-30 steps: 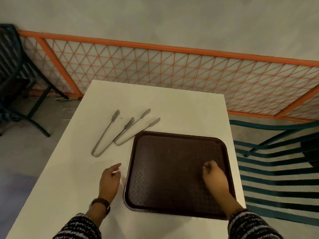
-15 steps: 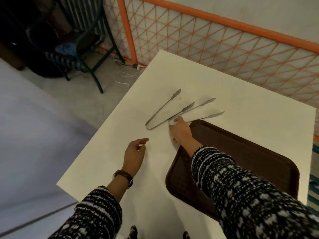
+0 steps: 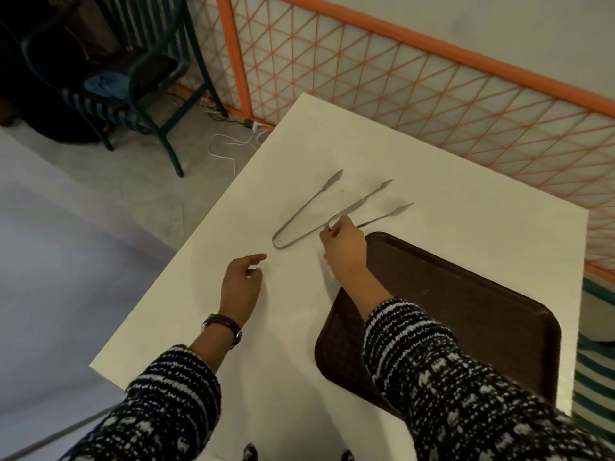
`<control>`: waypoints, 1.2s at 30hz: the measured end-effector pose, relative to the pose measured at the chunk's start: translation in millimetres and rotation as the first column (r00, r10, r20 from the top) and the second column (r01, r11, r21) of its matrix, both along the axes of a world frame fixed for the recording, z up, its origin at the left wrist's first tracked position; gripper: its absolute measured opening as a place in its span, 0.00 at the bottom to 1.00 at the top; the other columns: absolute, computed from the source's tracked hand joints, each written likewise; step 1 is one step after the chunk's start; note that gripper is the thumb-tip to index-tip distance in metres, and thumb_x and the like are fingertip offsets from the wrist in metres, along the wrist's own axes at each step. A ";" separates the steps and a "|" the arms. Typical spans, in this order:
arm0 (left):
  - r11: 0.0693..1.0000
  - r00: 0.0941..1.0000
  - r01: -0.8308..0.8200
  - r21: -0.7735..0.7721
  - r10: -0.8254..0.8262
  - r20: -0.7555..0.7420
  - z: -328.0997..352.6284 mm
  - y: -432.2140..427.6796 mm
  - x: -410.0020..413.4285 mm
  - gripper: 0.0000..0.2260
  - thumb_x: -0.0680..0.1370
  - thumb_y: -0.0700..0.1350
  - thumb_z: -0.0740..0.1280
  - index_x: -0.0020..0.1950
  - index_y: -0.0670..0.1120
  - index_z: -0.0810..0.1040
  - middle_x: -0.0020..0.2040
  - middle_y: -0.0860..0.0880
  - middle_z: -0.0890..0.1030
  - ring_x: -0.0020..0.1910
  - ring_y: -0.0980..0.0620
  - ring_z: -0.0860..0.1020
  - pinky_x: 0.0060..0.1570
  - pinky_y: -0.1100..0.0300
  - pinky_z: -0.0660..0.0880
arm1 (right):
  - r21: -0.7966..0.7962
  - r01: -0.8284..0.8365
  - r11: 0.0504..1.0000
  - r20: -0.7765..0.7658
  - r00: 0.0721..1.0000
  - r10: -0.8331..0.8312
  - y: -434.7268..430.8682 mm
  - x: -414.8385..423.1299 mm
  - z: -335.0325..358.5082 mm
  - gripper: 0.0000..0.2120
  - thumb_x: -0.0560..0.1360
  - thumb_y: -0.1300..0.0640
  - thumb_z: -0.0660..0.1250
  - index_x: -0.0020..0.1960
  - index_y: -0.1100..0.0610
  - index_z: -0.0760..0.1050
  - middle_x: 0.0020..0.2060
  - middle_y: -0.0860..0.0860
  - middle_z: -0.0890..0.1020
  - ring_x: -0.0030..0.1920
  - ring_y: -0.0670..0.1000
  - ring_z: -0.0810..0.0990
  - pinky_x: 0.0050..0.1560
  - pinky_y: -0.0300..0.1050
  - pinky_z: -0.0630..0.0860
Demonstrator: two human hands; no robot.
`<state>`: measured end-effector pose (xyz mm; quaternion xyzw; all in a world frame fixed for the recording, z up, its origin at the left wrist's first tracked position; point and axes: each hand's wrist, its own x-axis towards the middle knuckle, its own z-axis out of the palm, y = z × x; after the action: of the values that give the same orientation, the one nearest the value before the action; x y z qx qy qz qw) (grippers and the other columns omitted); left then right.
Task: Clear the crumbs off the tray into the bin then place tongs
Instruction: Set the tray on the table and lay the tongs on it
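Note:
A dark brown tray (image 3: 482,327) lies on the white table (image 3: 449,207), at its right side, and my right sleeve crosses its near corner. Two metal tongs lie just beyond the tray's far-left corner. The left tongs (image 3: 301,216) rest flat with their bend towards me. My right hand (image 3: 344,249) pinches the bend end of the right tongs (image 3: 372,194), whose two arms point away to the right. My left hand (image 3: 241,284) rests on the table left of the tray, fingers loosely curled and holding nothing. A tiny orange crumb (image 3: 341,190) sits between the tongs.
An orange lattice fence (image 3: 432,81) runs behind the table. A dark green chair (image 3: 153,78) stands on the floor at the far left, with white cables (image 3: 229,151) beside it. A teal striped chair (image 3: 595,371) is at the right edge. The table's left edge is close to my left hand.
My right hand left the tray, crossed to the right tongs and closed its fingers on their bend end. My head turned left. The left hand barely moved.

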<state>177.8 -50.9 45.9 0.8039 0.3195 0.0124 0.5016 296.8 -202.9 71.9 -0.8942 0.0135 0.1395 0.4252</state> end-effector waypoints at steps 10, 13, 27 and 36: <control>0.852 0.894 0.440 0.283 -0.387 -0.225 -27.7 -21.4 94.4 0.29 0.72 0.42 0.67 0.72 0.41 0.60 0.69 0.38 0.65 0.66 0.37 0.66 0.66 0.46 0.64 | -0.090 -0.196 0.976 0.068 0.977 0.203 -98.3 -78.5 59.1 0.13 0.77 0.54 0.65 0.40 0.58 0.64 0.30 0.55 0.76 0.32 0.53 0.76 0.36 0.47 0.74; 0.793 0.868 0.479 0.377 -0.364 -0.338 -32.9 -24.2 104.0 0.28 0.72 0.43 0.67 0.69 0.39 0.61 0.64 0.36 0.69 0.60 0.34 0.68 0.58 0.42 0.69 | -0.190 -0.273 0.943 0.078 0.953 0.292 -132.7 -108.6 54.6 0.13 0.78 0.53 0.63 0.39 0.54 0.63 0.32 0.52 0.73 0.32 0.50 0.73 0.33 0.42 0.70; 0.856 0.911 0.393 0.336 -0.311 -0.272 -38.6 -47.5 95.9 0.27 0.75 0.49 0.65 0.69 0.39 0.62 0.63 0.34 0.69 0.62 0.36 0.65 0.62 0.45 0.63 | -0.414 -0.280 0.866 0.130 0.923 0.361 -279.4 -203.1 -26.8 0.17 0.79 0.39 0.47 0.41 0.48 0.65 0.30 0.50 0.78 0.29 0.48 0.76 0.31 0.33 0.65; 0.920 0.955 0.297 0.255 -0.279 -0.103 -10.9 -123.8 3.7 0.27 0.74 0.47 0.67 0.69 0.38 0.63 0.62 0.35 0.71 0.62 0.37 0.66 0.63 0.48 0.61 | -0.528 -0.214 0.822 -0.129 0.977 0.172 -319.8 -209.1 -41.3 0.14 0.77 0.47 0.62 0.56 0.56 0.74 0.51 0.53 0.81 0.50 0.54 0.79 0.46 0.42 0.73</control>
<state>181.4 -174.7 35.0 0.9024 0.2093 -0.0444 0.3741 87.7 -522.7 30.6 -0.9682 -0.0224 0.2060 0.1399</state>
